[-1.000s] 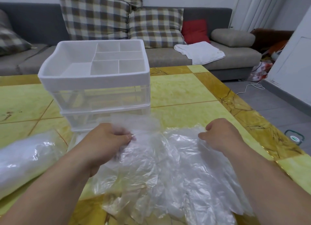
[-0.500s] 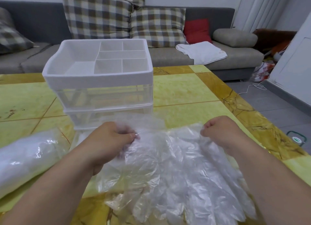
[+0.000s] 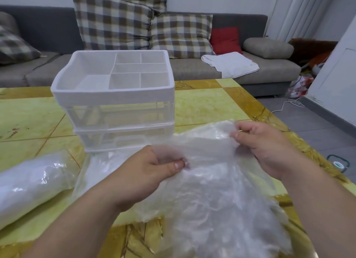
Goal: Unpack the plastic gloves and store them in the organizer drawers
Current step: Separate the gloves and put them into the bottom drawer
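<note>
Head view | both hands (image 3: 146, 173) (image 3: 264, 144) pinch gloves (image 3: 208, 200) | individual gloves blurred, indistinct

Grey sofa (image 3: 192, 70) w/ plaid cushions (image 3: 181, 34); grey floor (image 3: 316, 122).

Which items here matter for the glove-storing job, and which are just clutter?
Job:
- plastic gloves, pinched by left hand and right hand
- organizer, drawers shut
- sealed glove pack

Clutter:
- white cloth on the sofa
- plaid cushions
- red cushion
- floor cable

No readable text, label, brand or number on anything in view.
</note>
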`<state>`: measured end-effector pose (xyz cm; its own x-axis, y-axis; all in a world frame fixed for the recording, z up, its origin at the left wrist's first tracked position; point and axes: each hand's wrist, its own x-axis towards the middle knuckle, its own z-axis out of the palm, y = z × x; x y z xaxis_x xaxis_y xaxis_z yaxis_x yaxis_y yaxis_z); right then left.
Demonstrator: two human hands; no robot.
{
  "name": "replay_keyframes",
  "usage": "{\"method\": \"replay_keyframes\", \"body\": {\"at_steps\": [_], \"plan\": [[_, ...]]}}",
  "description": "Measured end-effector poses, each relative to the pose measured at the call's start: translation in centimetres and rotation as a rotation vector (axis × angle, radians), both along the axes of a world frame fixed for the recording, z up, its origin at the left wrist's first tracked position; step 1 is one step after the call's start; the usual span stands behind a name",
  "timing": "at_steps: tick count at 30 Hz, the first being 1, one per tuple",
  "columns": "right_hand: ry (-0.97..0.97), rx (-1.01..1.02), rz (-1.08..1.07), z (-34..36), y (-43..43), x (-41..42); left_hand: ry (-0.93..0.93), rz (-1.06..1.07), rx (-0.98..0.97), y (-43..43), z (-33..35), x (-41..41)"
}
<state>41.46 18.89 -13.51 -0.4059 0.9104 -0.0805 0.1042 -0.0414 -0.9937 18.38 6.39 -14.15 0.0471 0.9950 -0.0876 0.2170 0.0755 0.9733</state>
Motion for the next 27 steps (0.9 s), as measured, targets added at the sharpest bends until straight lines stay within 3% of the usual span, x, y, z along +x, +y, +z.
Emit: {"method": "replay_keyframes", "body": {"at_steps": [5,9,12,17,22,27], "plan": [[0.189,-0.099,0.129,1.4,-1.5,-0.6,0.09,0.116,0.038,0.2,-0.4,1.2],[0.294,-0.104,0.128,2.0,-1.7,-1.0,0.006,0.166,0.042,0.3,-0.3,1.6],[0.382,-0.14,0.103,2.4,-1.8,-1.0,-0.16,0.145,0.046,0.1,0.0,1.9],[0.253,-0.098,0.109,2.7,-2.9,-1.2,-0.38,0.169,0.043,0.0,0.2,2.2],[0.189,-0.071,0.095,2.9,-3.0,-1.6,-0.343,0.184,0.054,0.1,0.1,2.5],[0.113,-0.023,0.134,2.9,-2.6,-1.7,-0.162,0.213,0.049,0.1,0.2,2.7]]}}
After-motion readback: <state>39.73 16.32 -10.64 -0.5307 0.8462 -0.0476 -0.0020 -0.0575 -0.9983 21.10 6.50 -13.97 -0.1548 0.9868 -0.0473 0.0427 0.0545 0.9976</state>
